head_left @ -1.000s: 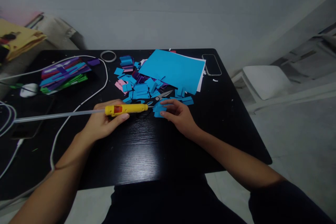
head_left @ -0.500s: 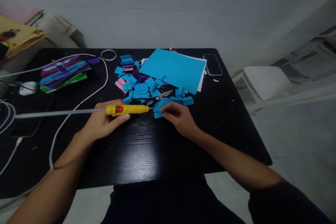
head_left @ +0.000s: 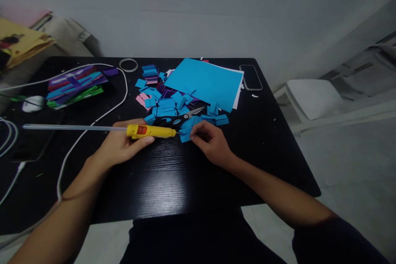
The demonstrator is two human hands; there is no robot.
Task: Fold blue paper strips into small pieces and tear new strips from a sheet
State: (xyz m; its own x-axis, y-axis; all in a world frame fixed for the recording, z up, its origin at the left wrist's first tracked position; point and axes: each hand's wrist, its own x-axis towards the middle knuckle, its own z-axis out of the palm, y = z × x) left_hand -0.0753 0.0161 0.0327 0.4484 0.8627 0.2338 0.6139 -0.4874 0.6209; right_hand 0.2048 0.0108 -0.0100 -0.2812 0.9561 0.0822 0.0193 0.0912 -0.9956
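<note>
My left hand is closed round a yellow hot glue gun, with a long clear glue stick sticking out of its back end. The gun's nozzle points right and meets a small blue paper piece. That piece is pinched at its right edge between the thumb and fingers of my right hand. Just beyond lie black-handled scissors, half among folded blue paper pieces. Whether glue is on the held piece is too small to make out.
A blue sheet lies over white paper at the back. Left are a bundle of coloured paper strips, a roll of tape and a looping white cable. A phone rests back right; a white stool stands beyond the table.
The glue gun has tilted, its nozzle lower and its glue stick's rear end raised. The held paper piece has shifted slightly toward me along with my right hand.
</note>
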